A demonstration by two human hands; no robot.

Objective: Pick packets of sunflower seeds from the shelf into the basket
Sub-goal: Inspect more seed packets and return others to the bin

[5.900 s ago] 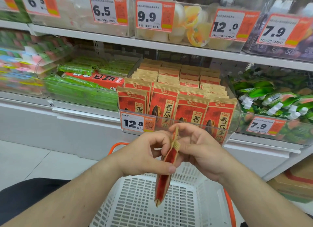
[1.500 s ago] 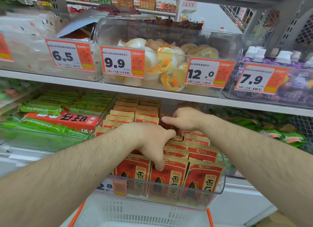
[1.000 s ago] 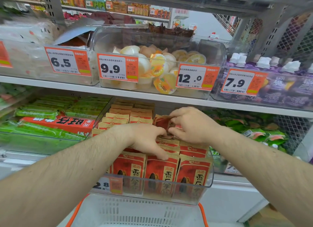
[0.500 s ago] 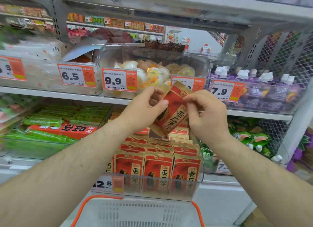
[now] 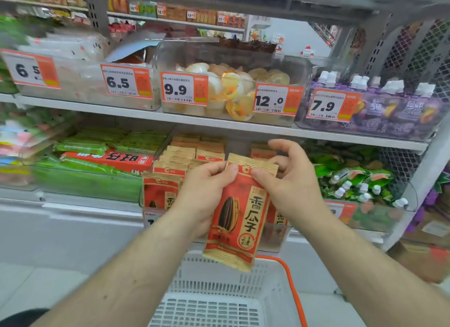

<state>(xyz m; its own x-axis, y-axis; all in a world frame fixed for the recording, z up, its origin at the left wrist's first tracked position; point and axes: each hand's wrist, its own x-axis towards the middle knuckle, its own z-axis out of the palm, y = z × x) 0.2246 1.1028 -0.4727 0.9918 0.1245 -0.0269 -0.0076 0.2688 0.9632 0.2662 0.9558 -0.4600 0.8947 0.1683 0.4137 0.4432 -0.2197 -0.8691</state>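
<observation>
Head view, left to right: green wrapped snack packs (image 5: 82, 153) lie in a clear bin on the shelf (image 5: 219, 125), beside the clear tray (image 5: 275, 239) of sunflower seed packets (image 5: 160, 195) standing in upright rows. Half a second ago the chosen packet was tilted up at the level of the price tags; now it hangs upright and lower, its bottom edge overlapping the rim of the basket (image 5: 275, 280). It is clear of the shelf, so I judge the pick done and only the drop left. The left hand (image 5: 202, 197) curls round the held packet (image 5: 239, 214) at its upper left edge, thumb on the front. The right hand (image 5: 292, 187) pinches the top right corner between thumb and fingers, the rest spread loosely. The packet is a flat, matte paper-like pouch, red with tan crimped seals top and bottom and a dark seed printed on it. The basket is white perforated plastic with an orange handle (image 5: 289, 285). Farther right, green spouted pouches (image 5: 353, 180) fill another bin.
</observation>
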